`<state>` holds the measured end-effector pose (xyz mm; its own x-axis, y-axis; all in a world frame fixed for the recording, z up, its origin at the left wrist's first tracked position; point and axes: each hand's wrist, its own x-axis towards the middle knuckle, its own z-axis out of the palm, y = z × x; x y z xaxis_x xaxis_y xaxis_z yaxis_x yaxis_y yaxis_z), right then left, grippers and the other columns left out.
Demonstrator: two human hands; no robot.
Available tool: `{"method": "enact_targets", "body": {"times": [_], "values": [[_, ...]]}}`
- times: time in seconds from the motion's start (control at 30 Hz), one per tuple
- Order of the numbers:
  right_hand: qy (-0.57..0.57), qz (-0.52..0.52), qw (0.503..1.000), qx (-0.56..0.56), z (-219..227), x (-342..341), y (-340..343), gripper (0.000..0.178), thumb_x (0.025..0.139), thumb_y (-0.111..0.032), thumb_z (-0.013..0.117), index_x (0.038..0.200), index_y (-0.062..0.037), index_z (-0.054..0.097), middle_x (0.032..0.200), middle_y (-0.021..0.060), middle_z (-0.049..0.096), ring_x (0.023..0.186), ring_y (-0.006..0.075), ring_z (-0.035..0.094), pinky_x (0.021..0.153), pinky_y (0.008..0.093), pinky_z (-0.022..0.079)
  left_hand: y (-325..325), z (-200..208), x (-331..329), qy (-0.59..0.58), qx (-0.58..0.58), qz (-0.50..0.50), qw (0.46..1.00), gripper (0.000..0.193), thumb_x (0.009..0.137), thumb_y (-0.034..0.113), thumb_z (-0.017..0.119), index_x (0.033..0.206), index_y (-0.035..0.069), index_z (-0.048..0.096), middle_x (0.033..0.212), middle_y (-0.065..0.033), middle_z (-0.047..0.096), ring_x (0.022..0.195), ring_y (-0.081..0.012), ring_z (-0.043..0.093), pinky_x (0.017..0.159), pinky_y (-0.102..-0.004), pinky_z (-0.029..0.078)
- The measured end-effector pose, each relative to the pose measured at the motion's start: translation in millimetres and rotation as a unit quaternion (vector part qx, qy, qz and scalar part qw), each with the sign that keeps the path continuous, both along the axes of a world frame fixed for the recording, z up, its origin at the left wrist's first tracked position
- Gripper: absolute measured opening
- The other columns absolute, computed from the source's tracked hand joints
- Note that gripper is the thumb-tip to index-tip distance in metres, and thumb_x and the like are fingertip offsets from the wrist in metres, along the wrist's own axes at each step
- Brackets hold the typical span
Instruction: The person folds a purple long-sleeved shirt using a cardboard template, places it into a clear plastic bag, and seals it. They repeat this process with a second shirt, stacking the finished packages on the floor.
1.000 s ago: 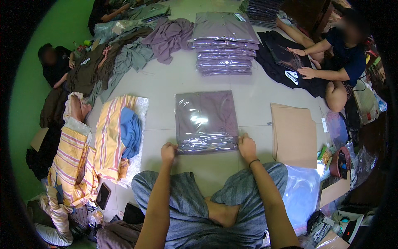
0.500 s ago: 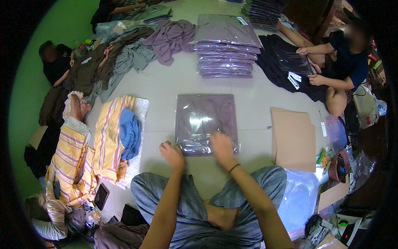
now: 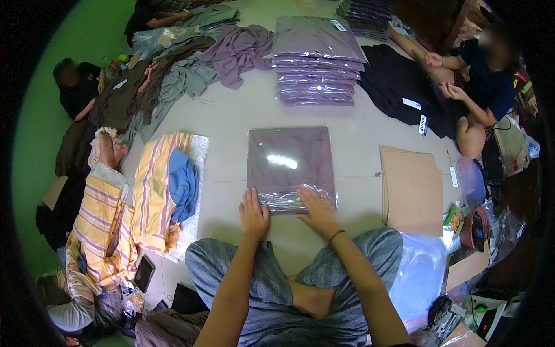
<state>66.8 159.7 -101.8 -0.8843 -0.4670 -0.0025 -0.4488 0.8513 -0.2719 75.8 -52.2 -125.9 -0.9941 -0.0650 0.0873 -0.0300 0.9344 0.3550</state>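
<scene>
Flat on the tiled floor before my crossed legs lies a folded mauve garment in a clear plastic bag. My left hand rests at the bag's near left corner with its fingers stretched forward. On the near right part of the plastic lies my right hand, fingers spread, touching the crinkled lower edge. Neither hand grips anything. Beyond the bag rises a stack of similar bagged mauve garments.
To the right are brown cardboard sheets and clear plastic bags. Yellow striped cloth with a blue cloth lies left, near a phone. A co-worker sits beside a black garment; other people sit at far left.
My left hand has opened from curled fingers and come down flat at the bag's corner. My right hand, blurred before, now lies on the plastic. The co-worker's hands have lifted off the black garment.
</scene>
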Motion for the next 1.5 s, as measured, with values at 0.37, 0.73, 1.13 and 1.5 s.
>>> {"method": "enact_targets", "body": {"times": [0.37, 0.73, 1.13, 1.5], "values": [[-0.02, -0.242, 0.965, 0.103, 17.6, -1.1, 17.6, 0.098, 0.059, -0.042, 0.068, 0.132, -0.0049, 0.015, 0.139, 0.0108, 0.013, 0.127, 0.0273, 0.013, 0.1, 0.0487, 0.015, -20.6, 15.1, -14.6, -0.016, -0.018, -0.066, 0.998, 0.056, 0.08, 0.031, 0.045, 0.131, 0.015, 0.025, 0.135, -0.0144, 0.021, 0.124, -0.0332, 0.02, 0.097, -0.0475, 0.019], [-0.07, -0.058, 0.991, -0.094, 11.9, -4.6, -34.5, 0.086, 0.061, -0.035, 0.069, 0.131, -0.0163, 0.022, 0.137, 0.0094, 0.017, 0.126, 0.0271, 0.017, 0.101, 0.0454, 0.018, 6.1, 7.4, -20.4, -0.068, -0.021, -0.048, 0.996, 0.069, 0.076, 0.048, 0.05, 0.133, 0.022, 0.021, 0.138, -0.0162, 0.01, 0.125, -0.0385, 0.012, 0.096, -0.0554, 0.015], [0.071, -0.038, 0.996, -0.034, 39.3, -9.4, 25.9, 0.047, 0.064, -0.021, 0.066, 0.105, -0.0114, 0.046, 0.099, 0.0071, 0.045, 0.096, 0.0241, 0.043, 0.087, 0.0392, 0.034, -37.1, 66.3, -33.7, 0.014, -0.119, -0.219, 0.968, 0.088, 0.058, 0.028, 0.072, 0.131, 0.019, 0.024, 0.124, -0.0209, 0.029, 0.115, -0.0397, 0.027, 0.092, -0.0481, 0.027], [0.461, 0.028, 0.881, -0.104, 208.6, -72.5, 45.7, 0.019, 0.065, -0.02, 0.058, 0.079, -0.0071, 0.053, 0.072, 0.0041, 0.051, 0.063, 0.02, 0.046, 0.072, 0.0343, 0.035, -53.0, 216.2, -77.2, 0.178, 0.347, -0.217, 0.895, 0.048, 0.065, 0.008, 0.07, 0.106, 0.004, 0.047, 0.095, -0.0078, 0.054, 0.086, -0.0182, 0.053, 0.081, -0.0279, 0.04]]}}
